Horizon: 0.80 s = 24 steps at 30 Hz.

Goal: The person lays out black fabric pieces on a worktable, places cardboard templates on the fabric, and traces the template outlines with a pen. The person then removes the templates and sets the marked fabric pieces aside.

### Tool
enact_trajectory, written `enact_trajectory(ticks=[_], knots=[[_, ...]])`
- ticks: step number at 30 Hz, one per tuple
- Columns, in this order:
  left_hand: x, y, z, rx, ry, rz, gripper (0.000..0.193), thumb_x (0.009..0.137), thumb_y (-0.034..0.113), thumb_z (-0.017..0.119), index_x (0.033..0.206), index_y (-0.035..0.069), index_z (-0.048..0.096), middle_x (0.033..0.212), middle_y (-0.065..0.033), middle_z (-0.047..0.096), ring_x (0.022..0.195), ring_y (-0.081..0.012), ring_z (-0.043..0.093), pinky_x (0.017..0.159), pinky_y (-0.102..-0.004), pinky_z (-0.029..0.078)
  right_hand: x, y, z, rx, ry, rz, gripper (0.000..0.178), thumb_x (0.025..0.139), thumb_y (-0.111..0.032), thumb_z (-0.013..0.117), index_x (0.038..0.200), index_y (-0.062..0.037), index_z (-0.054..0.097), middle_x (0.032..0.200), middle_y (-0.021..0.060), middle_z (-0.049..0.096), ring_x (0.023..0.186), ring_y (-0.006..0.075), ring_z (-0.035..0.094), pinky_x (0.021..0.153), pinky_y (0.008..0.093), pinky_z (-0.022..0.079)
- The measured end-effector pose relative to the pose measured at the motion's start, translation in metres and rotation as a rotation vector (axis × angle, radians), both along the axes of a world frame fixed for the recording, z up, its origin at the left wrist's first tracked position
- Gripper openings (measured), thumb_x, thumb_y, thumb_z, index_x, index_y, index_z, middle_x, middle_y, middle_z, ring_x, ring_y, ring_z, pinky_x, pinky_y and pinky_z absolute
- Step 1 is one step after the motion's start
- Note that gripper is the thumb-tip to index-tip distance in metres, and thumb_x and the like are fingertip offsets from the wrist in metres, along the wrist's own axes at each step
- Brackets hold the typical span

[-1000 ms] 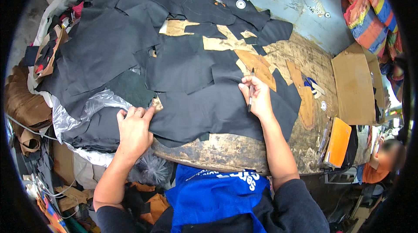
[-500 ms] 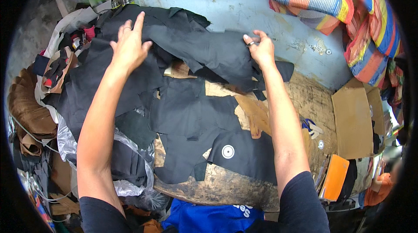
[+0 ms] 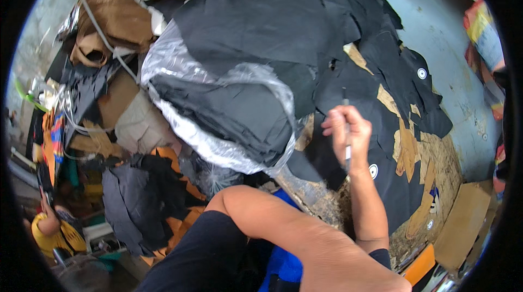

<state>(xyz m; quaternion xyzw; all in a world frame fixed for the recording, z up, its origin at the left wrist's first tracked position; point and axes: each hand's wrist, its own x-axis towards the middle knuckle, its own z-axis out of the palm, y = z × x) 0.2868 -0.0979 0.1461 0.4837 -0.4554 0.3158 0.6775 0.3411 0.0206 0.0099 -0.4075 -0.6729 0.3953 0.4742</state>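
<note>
My right hand [image 3: 355, 131] is closed around a slim pen [image 3: 347, 153], its dark tip pointing away from me. It hovers over black leather-like pieces [image 3: 387, 142] laid across the worn wooden table [image 3: 445, 155]; whether the tip touches them, I cannot tell. One white round disc [image 3: 373, 171] lies on the black material beside my right wrist. Bent across my body, my left forearm [image 3: 305, 232] runs off at the lower right, so its hand is out of sight. A clear plastic bag [image 3: 188, 139] left of the right hand holds a stack of black pieces [image 3: 234, 120].
A large black sheet [image 3: 256, 16] covers the far side. Brown rolled material [image 3: 117, 5] and cables sit at left, above black scraps [image 3: 144, 199] lying low. A cardboard box [image 3: 463, 226] and orange item [image 3: 420, 265] stand at right. Another person in yellow [image 3: 57, 232] is at the lower left.
The view has swung left. My left hand has left the black sheet and gone out of sight, its arm now folded across me. My right hand has come nearer, a pen now showing in it.
</note>
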Motion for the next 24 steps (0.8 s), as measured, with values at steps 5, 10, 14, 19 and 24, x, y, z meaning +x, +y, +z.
enact_trajectory(ticks=[5, 10, 14, 19, 24], knots=[[-0.013, -0.018, 0.005, 0.031, -0.073, -0.083, 0.029, 0.085, 0.024, 0.063, 0.070, 0.003, 0.051, 0.064, -0.0064, 0.050, 0.053, -0.0213, 0.049, 0.052, -0.0329, 0.040, -0.073, -0.037, 0.005, 0.400, -0.067, 0.323, 0.010, 0.079, -0.005, 0.069, 0.083, -0.0015, 0.061, 0.072, 0.0113, 0.061, 0.066, 0.0227, 0.061, 0.058, 0.0305, 0.049], [-0.027, -0.022, -0.004, 0.048, -0.081, -0.152, 0.031, 0.083, 0.022, 0.066, 0.065, 0.004, 0.048, 0.058, -0.0053, 0.047, 0.049, -0.0210, 0.047, 0.047, -0.0320, 0.037, -0.119, -0.011, -0.006, 0.506, -0.348, 0.384, 0.032, 0.071, -0.007, 0.074, 0.098, -0.0023, 0.059, 0.103, 0.0172, 0.063, 0.101, 0.0356, 0.058, 0.085, 0.0420, 0.048], [-0.066, 0.005, -0.051, 0.196, 0.166, 0.117, 0.025, 0.075, 0.022, 0.072, 0.070, 0.004, 0.055, 0.062, -0.0032, 0.054, 0.054, -0.0169, 0.053, 0.050, -0.0286, 0.041, -0.124, 0.000, -0.002, 0.438, -0.363, 0.407, 0.042, 0.064, -0.007, 0.076, 0.102, -0.0024, 0.057, 0.107, 0.0192, 0.061, 0.104, 0.0380, 0.056, 0.089, 0.0417, 0.046], [-0.162, -0.007, -0.107, 0.002, 0.975, 0.842, 0.022, 0.077, 0.018, 0.074, 0.089, 0.004, 0.062, 0.068, -0.0013, 0.059, 0.057, -0.0111, 0.054, 0.053, -0.0258, 0.042, -0.106, 0.002, 0.012, 0.388, -0.490, 0.467, 0.048, 0.060, -0.002, 0.073, 0.106, -0.0017, 0.057, 0.104, 0.0213, 0.060, 0.102, 0.0388, 0.056, 0.088, 0.0413, 0.046], [-0.206, -0.033, -0.148, -0.715, 1.269, 1.324, 0.016, 0.079, 0.005, 0.071, 0.091, 0.000, 0.062, 0.080, -0.0011, 0.062, 0.070, -0.0072, 0.057, 0.064, -0.0213, 0.045, -0.093, 0.000, 0.011, 0.332, -0.516, 0.390, 0.048, 0.062, -0.005, 0.076, 0.106, -0.0013, 0.056, 0.102, 0.0208, 0.061, 0.100, 0.0367, 0.058, 0.086, 0.0408, 0.047]])
